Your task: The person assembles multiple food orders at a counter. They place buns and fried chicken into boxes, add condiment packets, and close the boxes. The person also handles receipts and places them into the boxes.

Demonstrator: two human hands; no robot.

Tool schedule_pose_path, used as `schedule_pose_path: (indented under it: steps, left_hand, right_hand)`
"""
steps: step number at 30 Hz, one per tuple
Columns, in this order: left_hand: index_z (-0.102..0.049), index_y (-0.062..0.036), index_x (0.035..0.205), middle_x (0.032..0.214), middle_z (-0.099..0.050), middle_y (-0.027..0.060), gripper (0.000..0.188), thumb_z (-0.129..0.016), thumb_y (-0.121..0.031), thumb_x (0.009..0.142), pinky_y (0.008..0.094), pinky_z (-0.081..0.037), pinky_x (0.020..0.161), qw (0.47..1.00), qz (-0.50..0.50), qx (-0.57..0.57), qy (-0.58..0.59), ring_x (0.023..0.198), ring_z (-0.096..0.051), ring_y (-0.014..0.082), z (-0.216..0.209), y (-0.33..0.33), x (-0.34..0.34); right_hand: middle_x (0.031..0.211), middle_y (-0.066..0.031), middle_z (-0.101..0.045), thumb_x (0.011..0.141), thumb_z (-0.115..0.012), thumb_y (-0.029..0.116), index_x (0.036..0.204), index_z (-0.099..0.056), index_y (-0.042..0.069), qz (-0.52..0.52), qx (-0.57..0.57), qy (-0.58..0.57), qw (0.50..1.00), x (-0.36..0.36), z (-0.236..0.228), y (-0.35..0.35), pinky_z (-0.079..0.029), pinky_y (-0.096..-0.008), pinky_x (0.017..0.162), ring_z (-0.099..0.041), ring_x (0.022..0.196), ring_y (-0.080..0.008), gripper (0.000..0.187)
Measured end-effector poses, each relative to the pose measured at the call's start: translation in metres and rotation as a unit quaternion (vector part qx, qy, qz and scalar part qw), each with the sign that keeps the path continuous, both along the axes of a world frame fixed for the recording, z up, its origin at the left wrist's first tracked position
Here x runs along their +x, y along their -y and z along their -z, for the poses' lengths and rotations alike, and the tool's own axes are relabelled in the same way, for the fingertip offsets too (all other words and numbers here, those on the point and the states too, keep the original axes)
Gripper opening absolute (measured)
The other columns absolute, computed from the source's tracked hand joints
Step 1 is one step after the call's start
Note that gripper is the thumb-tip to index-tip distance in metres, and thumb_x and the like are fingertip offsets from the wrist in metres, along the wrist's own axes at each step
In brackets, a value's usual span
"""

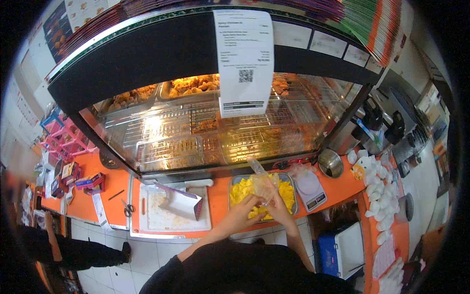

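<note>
Both of my hands meet over a metal tray (296,209) filled with yellow, scrambled-looking food (287,194). Between them is a thin clear plastic bag (263,182), its far end sticking up toward the glass case. My left hand (246,208) pinches its near end, and my right hand (278,209) closes on it from the other side. The fingertips partly hide one another. Left of the tray, an open-topped paper box (182,205) lies on a white cutting board (155,219), with a white-handled knife (198,183) along the board's far edge.
A lit glass display case (161,122) with fried food stands behind the tray, a paper receipt (245,63) hanging on it. To the right are a kitchen scale (311,190) and a metal bowl (331,163). Scissors (128,208) lie at left; another person (73,252) stands beyond.
</note>
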State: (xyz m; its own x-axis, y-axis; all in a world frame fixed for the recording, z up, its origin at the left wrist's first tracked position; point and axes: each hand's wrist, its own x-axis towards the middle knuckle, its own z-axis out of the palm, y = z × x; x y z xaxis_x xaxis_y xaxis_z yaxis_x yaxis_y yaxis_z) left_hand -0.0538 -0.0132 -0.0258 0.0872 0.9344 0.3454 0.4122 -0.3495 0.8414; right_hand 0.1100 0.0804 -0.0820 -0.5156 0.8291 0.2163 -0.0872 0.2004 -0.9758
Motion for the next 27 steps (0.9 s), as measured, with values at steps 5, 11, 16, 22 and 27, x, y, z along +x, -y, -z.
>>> schedule_pose_path:
  steps: [5,11,16,22,27]
  left_hand:
    - [-0.056,-0.0013,0.114,0.107,-0.057,0.0168,0.03,-0.067,-0.011,0.087,0.0398,-0.05,0.085,0.992,-0.09,0.077,0.046,0.099,-0.06,0.0341,0.007,-0.038,0.088]
    - [-0.059,-0.0038,0.112,0.111,-0.06,0.0149,0.032,-0.066,-0.006,0.081,0.0385,-0.053,0.081,0.969,-0.077,0.192,-0.136,0.101,-0.061,0.0332,0.005,-0.061,0.184]
    - [-0.053,-0.0036,0.099,0.097,-0.051,0.0126,0.024,-0.066,-0.007,0.079,0.0394,-0.049,0.073,0.971,-0.08,0.202,-0.097,0.09,-0.057,0.0315,-0.006,-0.076,0.237]
    - [-0.054,-0.0041,0.097,0.097,-0.052,0.0143,0.024,-0.068,-0.016,0.083,0.0404,-0.049,0.075,0.968,-0.059,0.227,-0.092,0.09,-0.057,0.0326,-0.025,-0.115,0.269]
    - [-0.058,-0.0048,0.096,0.101,-0.056,0.013,0.023,-0.069,-0.018,0.082,0.0406,-0.05,0.079,0.97,-0.021,0.233,-0.07,0.095,-0.058,0.0325,-0.035,-0.164,0.297]
  right_hand:
    - [0.144,-0.0125,-0.047,0.103,-0.045,0.017,0.142,-0.043,-0.003,-0.033,-0.17,-0.097,0.98,0.058,-0.04,-0.001,-0.036,-0.0344,0.109,-0.043,0.133,-0.0223,0.044]
    - [0.15,-0.0163,-0.038,0.105,-0.036,0.022,0.149,-0.03,0.003,-0.029,-0.185,-0.222,0.957,0.156,-0.066,-0.019,-0.03,-0.0423,0.114,-0.037,0.138,-0.0269,0.048]
    - [0.145,-0.0102,-0.045,0.1,-0.043,0.05,0.156,-0.012,0.015,0.069,-0.084,-0.233,0.966,0.197,-0.079,-0.043,-0.04,-0.0422,0.105,-0.05,0.124,-0.0301,0.073]
    - [0.141,-0.0096,-0.048,0.094,-0.036,0.068,0.152,-0.025,0.011,-0.002,-0.251,-0.319,0.914,0.248,-0.082,-0.085,-0.041,-0.0437,0.104,-0.051,0.124,-0.0302,0.082]
    - [0.142,-0.0123,-0.047,0.098,-0.038,0.06,0.146,-0.036,0.006,-0.038,-0.12,-0.202,0.971,0.273,-0.091,-0.119,-0.042,-0.0423,0.105,-0.051,0.125,-0.0285,0.072]
